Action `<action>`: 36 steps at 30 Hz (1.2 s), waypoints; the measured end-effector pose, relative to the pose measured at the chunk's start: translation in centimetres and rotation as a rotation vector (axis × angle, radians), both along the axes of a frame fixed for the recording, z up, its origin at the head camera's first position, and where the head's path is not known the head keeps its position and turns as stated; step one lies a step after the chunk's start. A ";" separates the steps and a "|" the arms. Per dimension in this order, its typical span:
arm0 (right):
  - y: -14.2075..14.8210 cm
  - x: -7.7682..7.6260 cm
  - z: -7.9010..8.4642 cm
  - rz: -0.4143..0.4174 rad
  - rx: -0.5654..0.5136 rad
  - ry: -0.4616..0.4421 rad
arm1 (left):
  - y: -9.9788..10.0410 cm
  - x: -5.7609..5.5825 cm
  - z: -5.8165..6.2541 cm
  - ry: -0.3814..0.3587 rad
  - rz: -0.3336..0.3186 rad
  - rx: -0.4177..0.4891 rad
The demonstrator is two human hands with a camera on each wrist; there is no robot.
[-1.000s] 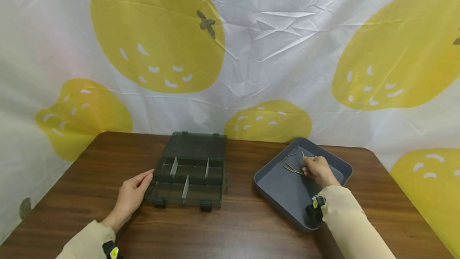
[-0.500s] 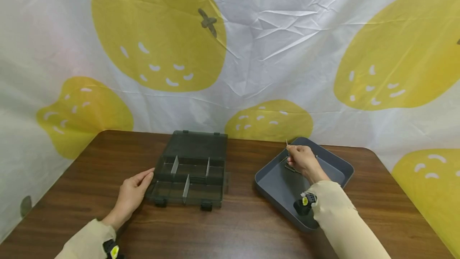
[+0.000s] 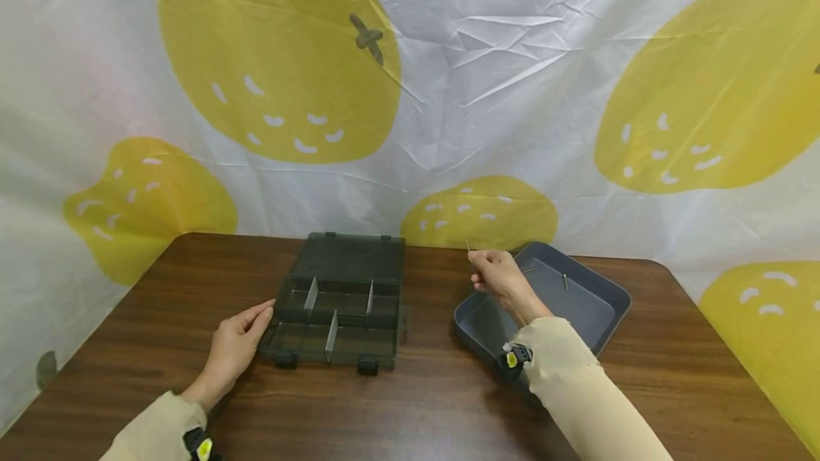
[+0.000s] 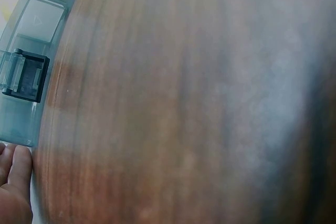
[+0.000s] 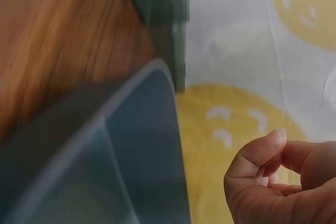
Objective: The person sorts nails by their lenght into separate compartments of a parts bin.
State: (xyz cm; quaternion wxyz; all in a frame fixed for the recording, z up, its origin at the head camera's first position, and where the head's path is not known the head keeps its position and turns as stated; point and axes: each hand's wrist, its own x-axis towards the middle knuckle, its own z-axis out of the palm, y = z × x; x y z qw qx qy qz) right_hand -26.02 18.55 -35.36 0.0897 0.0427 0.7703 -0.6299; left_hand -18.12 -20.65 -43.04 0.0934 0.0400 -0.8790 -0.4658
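Observation:
In the head view my right hand [image 3: 502, 279] pinches a thin screw [image 3: 468, 245] upright between thumb and fingertips, over the left rim of a grey tray [image 3: 493, 368]. The right wrist view shows the same curled hand [image 5: 278, 174] beside the tray's wall [image 5: 147, 124]. On the tray floor lies another screw [image 3: 566, 282]; more thin pieces are partly hidden behind the hand. My left hand [image 3: 232, 347] rests its straight fingers against the left side of a dark translucent compartment box [image 3: 359, 341], whose lid [image 3: 349, 258] is laid back. Those fingers [image 4: 20, 169] touch the box corner in the left wrist view.
White dividers [image 3: 332, 336] split the box into several compartments. Two black latches [image 3: 368, 366] stick out at its front. Both containers stand on a brown wooden table [image 3: 410, 418], with a lemon-print cloth [image 3: 480, 119] hanging behind it.
My right hand has risen from the tray floor and moved left to the tray's rim, carrying the screw. My left hand and the box have stayed put.

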 end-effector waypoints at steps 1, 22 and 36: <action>-0.5 0.0 0.0 0.005 -0.007 0.003 | 0.0 0.0 0.0 0.000 0.001 0.000; -9.7 1.0 -1.8 0.137 -0.096 0.093 | 0.0 0.2 -0.1 -0.010 0.002 0.001; -12.9 1.3 -3.0 0.196 -0.141 0.031 | 0.0 0.1 -0.2 -0.013 0.011 0.013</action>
